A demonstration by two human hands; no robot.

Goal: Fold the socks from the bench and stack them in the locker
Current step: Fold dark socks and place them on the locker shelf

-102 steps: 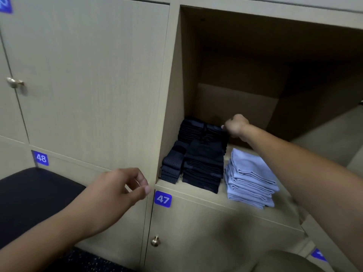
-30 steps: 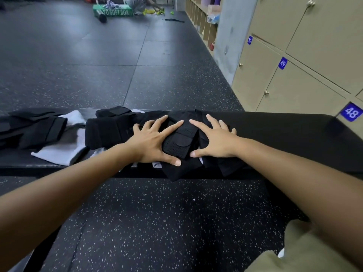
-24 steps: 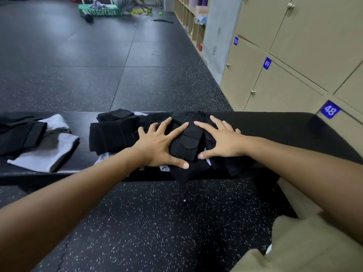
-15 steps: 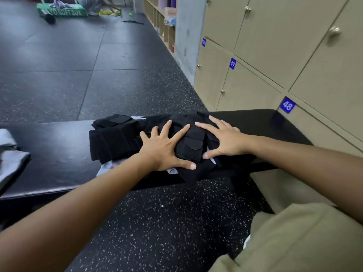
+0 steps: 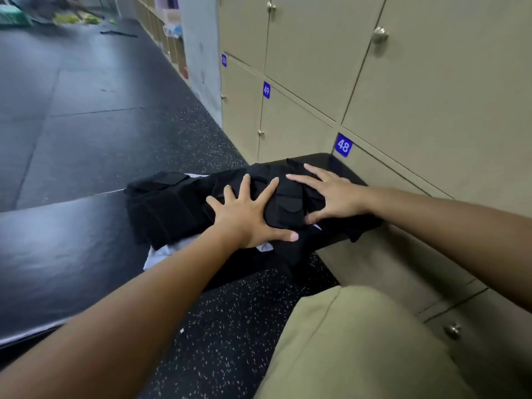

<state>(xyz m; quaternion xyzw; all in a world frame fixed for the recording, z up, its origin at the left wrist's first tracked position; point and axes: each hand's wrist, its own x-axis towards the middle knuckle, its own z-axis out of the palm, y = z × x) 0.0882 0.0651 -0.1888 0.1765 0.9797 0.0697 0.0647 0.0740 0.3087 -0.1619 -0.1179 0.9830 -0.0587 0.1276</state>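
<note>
Fingers (image 5: 247,184) of left hand (image 5: 247,217) spread wide, pressed flat on pile of black socks (image 5: 178,205). Right hand (image 5: 331,194) likewise splayed and flat on same pile, just beside. Pile on black bench (image 5: 57,249), near lockers (image 5: 417,90). White cloth (image 5: 161,254) mostly hidden under pile. Single socks hard to tell apart; far floor blurred.

locker tag 48 (image 5: 343,145), locker tag 49 (image 5: 266,89)
</note>
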